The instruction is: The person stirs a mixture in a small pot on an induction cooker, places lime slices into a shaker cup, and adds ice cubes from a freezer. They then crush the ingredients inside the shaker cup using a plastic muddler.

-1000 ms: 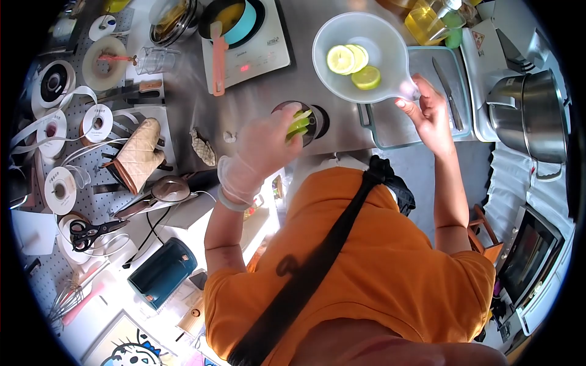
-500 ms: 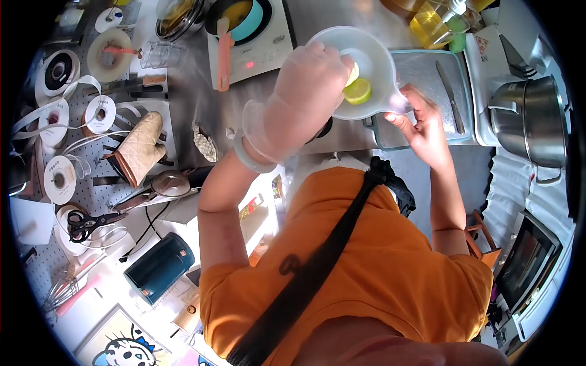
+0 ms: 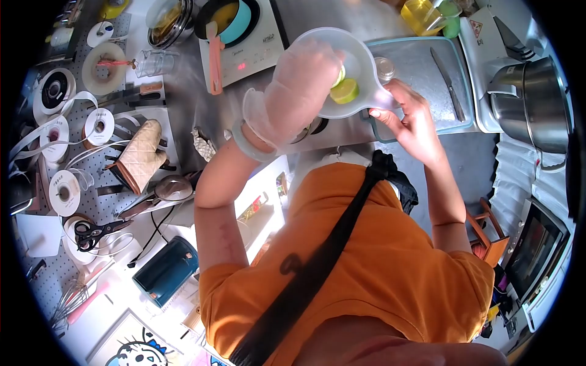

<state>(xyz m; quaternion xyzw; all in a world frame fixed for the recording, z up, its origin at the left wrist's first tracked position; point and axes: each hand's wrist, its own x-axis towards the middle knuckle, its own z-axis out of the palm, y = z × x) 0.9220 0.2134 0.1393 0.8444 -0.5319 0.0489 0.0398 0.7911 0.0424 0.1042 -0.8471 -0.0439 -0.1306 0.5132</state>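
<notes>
My left hand point(image 3: 308, 76), in a clear plastic glove, is closed over the inside of a translucent white mixing bowl point(image 3: 361, 52). Against its fingertips is a pale lime slice point(image 3: 339, 77), partly covered by the hand. Just below lies a cut lime piece point(image 3: 345, 91), its face turned up in the bowl. My right hand point(image 3: 410, 116) grips the bowl's projecting handle at the right, thumb in front and fingers behind. The bowl is tilted above the counter.
Behind the bowl are a glass tray point(image 3: 421, 46) with a knife point(image 3: 448, 85) and a small jar point(image 3: 384, 68). An induction cooker point(image 3: 244, 61) carries a pan point(image 3: 210, 18). A steel pot point(image 3: 531, 107) stands right; an oven mitt point(image 3: 140, 152) lies left.
The bowl and both hands sit slightly further left in view, along with the limes. A small jar beside the bowl has come into sight. Both grips look the same.
</notes>
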